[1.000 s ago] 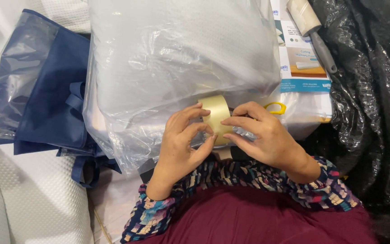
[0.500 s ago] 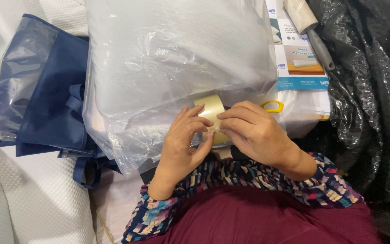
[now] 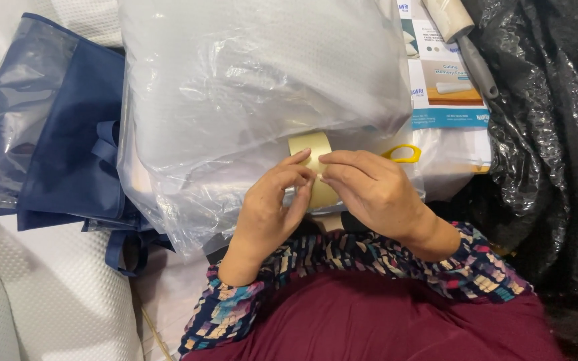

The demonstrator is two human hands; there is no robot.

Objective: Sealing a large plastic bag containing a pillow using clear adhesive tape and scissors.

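I see one roll of tape (image 3: 316, 167), pale tan and glossy, standing on edge so its broad band faces me. It sits between my two hands, against the near edge of one large clear plastic bag (image 3: 255, 100) holding something white and quilted. My left hand (image 3: 272, 207) curls around the roll's left side, thumb and fingertips pinching at the tape surface. My right hand (image 3: 372, 190) covers its right side, fingers bent and pressed to the band so the fingertips of both hands meet on the roll. Just beyond my right hand lies one yellow loop handle (image 3: 403, 155). Left of my left hand lies one navy fabric bag (image 3: 68, 147). Past my right hand is one black bubble wrap sheet (image 3: 550, 134).
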